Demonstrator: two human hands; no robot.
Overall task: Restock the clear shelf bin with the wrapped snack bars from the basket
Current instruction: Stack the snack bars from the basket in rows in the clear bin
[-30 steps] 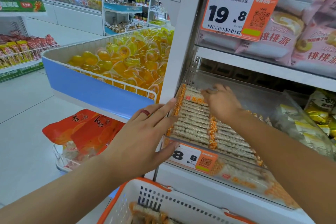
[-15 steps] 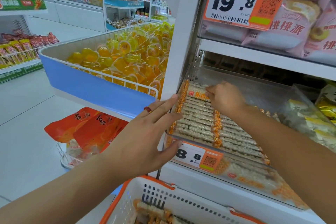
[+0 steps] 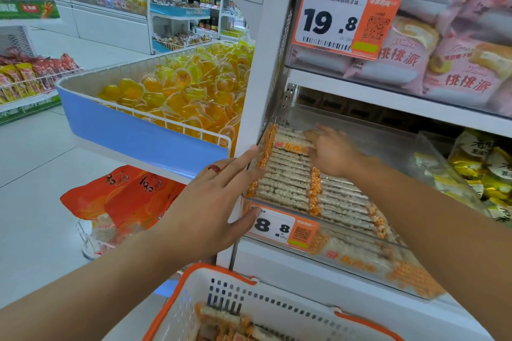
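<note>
The clear shelf bin holds tight rows of wrapped snack bars, pale and knobbly with orange ends, and a few more lie in the white, orange-rimmed basket below. The left hand stays spread flat against the bin's left corner, thumb by the 8.8 price tag. The right hand presses on the back rows, its fingers now stretched further in than 0.5 s ago.
</note>
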